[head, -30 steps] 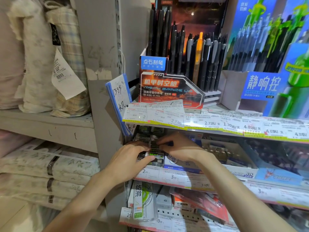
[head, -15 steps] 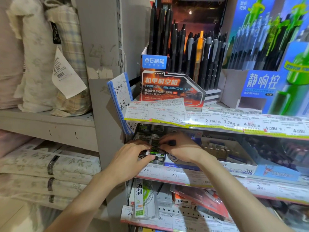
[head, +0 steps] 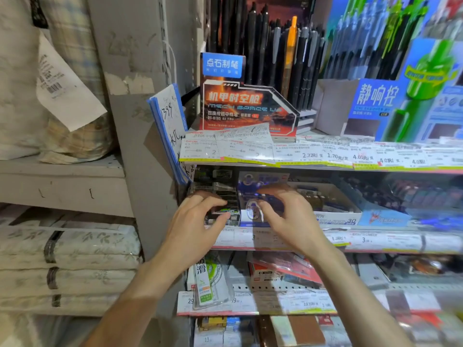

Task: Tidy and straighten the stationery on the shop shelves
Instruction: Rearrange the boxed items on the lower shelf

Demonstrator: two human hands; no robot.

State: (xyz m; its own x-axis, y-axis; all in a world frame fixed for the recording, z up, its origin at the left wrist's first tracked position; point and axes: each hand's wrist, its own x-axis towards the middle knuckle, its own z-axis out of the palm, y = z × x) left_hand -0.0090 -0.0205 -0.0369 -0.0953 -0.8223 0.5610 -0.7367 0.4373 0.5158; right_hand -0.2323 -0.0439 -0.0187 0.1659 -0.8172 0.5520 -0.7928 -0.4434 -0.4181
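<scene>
Shop shelves [head: 313, 242] face two hands: left hand [head: 198, 226] and right hand [head: 288, 219] loosely curled, holding nothing.

Top stationery shelf [head: 325, 166], fronted by a strip of price tags [head: 313, 154]: at ten o'clock on it an orange-and-black pen display [head: 248, 106] packed with upright black pens and one orange; at two o'clock a blue-and-green pen display [head: 400, 101].

Middle shelf [head: 375, 242], tagged along its edge: at nine o'clock a stack of small dark packs [head: 225, 196]; just beside, a blue box [head: 253, 196]; toward three o'clock an open white eraser box [head: 335, 209], then blurred blue packs.

Lower shelf [head: 275, 305]: at nine o'clock a clear ruler set [head: 208, 281], red packs [head: 280, 269] near the middle.

Grey shelf [head: 62, 176], far left: folded bedding [head: 50, 83] with a paper tag.
</scene>
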